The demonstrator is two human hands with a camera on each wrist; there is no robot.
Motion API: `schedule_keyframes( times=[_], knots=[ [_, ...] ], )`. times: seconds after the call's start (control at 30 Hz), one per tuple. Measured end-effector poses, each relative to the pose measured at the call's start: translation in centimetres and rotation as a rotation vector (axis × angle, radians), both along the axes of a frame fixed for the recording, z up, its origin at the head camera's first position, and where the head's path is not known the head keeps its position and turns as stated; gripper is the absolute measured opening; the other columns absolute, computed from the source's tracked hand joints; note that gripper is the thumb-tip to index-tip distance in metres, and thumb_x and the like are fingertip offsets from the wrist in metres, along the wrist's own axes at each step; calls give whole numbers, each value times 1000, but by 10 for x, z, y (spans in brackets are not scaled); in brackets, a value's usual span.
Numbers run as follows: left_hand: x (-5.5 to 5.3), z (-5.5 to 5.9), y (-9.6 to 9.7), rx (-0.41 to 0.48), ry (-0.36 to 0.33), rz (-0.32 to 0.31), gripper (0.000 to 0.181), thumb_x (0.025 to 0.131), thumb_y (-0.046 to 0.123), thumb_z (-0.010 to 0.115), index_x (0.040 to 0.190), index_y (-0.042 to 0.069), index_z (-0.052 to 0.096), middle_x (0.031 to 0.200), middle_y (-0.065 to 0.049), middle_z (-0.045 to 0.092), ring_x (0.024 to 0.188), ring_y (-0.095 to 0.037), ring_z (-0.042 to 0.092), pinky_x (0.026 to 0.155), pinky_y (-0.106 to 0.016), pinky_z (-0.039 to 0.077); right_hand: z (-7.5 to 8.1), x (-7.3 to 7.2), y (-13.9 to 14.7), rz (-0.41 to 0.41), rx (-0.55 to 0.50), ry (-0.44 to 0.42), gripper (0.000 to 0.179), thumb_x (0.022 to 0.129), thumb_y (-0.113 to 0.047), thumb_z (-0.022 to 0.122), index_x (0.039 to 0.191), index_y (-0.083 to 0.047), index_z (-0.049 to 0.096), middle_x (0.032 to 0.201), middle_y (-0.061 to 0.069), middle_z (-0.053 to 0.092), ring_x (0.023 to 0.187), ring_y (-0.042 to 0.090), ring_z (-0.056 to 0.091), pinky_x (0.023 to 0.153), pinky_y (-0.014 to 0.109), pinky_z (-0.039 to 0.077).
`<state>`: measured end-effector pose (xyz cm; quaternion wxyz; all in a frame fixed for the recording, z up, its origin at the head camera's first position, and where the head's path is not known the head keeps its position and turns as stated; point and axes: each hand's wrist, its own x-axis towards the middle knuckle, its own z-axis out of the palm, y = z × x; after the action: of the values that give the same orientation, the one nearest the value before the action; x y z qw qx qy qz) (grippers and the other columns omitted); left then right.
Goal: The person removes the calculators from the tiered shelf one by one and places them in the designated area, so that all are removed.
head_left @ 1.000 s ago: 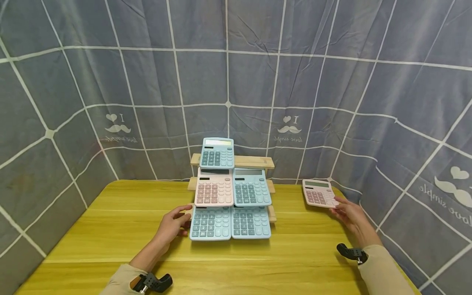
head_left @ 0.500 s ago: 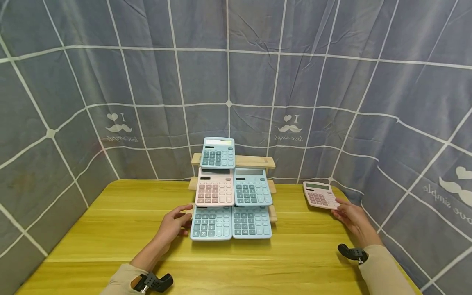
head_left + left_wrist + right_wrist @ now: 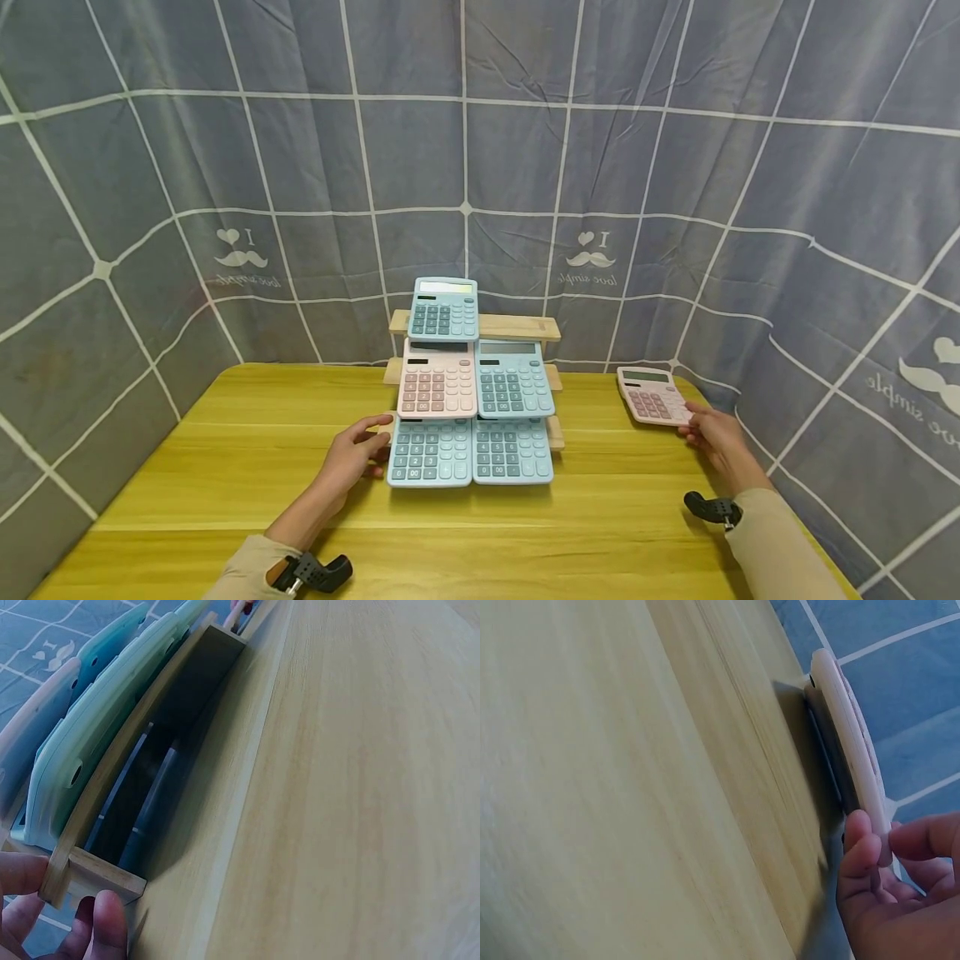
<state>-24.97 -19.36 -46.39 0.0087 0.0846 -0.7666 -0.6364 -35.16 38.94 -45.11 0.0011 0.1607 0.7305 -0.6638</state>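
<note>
At the right of the table, my right hand (image 3: pixel 718 442) pinches the near right corner of a pink calculator (image 3: pixel 651 397). The right wrist view has its thumb and fingertips on opposite faces of the calculator (image 3: pixel 855 742), which is raised at a slant over the tabletop. A three-tier wooden rack (image 3: pixel 519 327) stands in the middle. My left hand (image 3: pixel 351 454) holds the left end of its lowest tier, fingers and thumb about the wood (image 3: pixel 105 874). On that tier lean two blue calculators (image 3: pixel 431 454). Above are a pink calculator (image 3: pixel 437 383) beside a blue one (image 3: pixel 513 382), and one blue calculator (image 3: pixel 443 310) on top left.
The rack stands on a yellow wood-grain table (image 3: pixel 465 542). A grey curtain (image 3: pixel 510 158) with white grid lines hangs behind and along both sides, close to the table edges. Black wrist mounts (image 3: pixel 318 575) sit on both forearms.
My right hand and the pink calculator have shifted slightly to the right. The left hand and the rack with its calculators stay put.
</note>
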Motion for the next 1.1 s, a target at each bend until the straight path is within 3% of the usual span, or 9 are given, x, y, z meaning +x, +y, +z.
schedule_keyframes(
  times=[0.13, 0.37, 0.8, 1.1],
  knots=[
    [0, 0, 0, -1, 0, -1, 39, 101, 17, 57, 140, 11, 57, 110, -16, 62, 84, -23, 60, 62, -28, 55, -1, -2, -1, -20, 31, -14, 60, 95, 4, 40, 154, 6, 29, 87, -2, 60, 63, 7, 66, 57, 20, 54],
    [0, 0, 0, 1, 1, -4, 39, 101, 16, 57, 139, 11, 58, 108, -15, 62, 83, -22, 61, 62, -29, 55, -4, -4, -4, -71, 80, -30, 60, 93, 4, 39, 153, 6, 34, 69, -3, 61, 57, 6, 62, 52, 20, 52],
    [0, 1, 0, 10, -4, 3, 39, 101, 16, 57, 140, 10, 58, 106, -15, 63, 81, -21, 60, 61, -29, 55, -7, -9, -8, -154, 93, -41, 62, 92, 8, 40, 153, 0, 38, 69, 0, 59, 55, 6, 59, 53, 21, 54],
    [0, 1, -1, 3, -7, 0, 40, 101, 17, 58, 140, 11, 57, 105, -13, 64, 83, -22, 60, 61, -29, 55, -10, -8, -11, -154, 97, -11, 58, 93, 5, 45, 151, 4, 39, 77, 2, 59, 56, 5, 59, 53, 21, 55]
  ],
)
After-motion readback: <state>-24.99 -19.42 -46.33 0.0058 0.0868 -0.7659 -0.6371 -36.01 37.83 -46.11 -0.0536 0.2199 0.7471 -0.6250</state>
